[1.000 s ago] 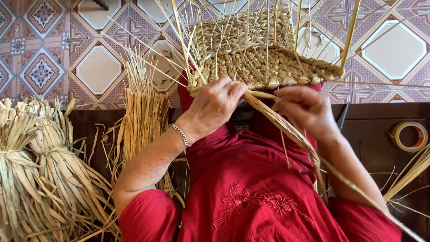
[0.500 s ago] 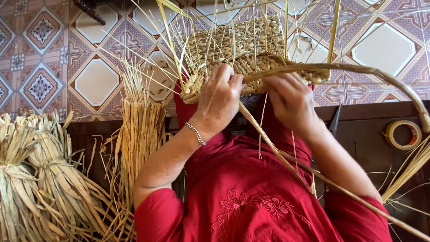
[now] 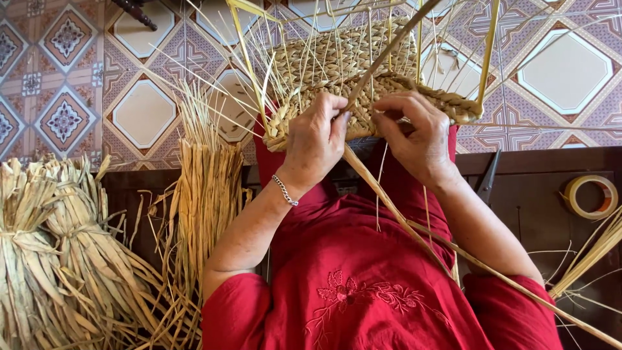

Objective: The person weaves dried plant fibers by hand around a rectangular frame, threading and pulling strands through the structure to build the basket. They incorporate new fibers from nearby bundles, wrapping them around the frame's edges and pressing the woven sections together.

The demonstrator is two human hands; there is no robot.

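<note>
1. The woven basket [image 3: 363,78] sits at the far middle of the scene, propped on the red-clothed lap [image 3: 363,279] with its plaited rim turned toward the person; loose uprights bristle from it on all sides.
2. The left hand [image 3: 316,139] lies over the near-left part of the rim, its grip clenched on a thick straw strand [image 3: 389,48] that runs up and to the right across the weave; the thumb and forefinger pinch it just where it meets the rim.
3. The right hand [image 3: 414,133] rests against the rim just right of the left, fingers curled onto the plaited edge; it seems to be grasping a thinner strand, though the fingers hide the contact and I cannot say for sure.
4. To do this step well, I judge the strand should stay taut as it is worked between the uprights, and be pressed down snug against the row below; a slack pull would leave a gap in the rim.
5. The pinch is best kept close to the weave; gripping far out along the straw risks kinking or splitting it.
6. Bundles of dried straw [image 3: 58,259] stand at the near left; a roll of tape [image 3: 589,196] and scissors [image 3: 487,181] lie on the dark counter [image 3: 544,214] at the right.
</note>
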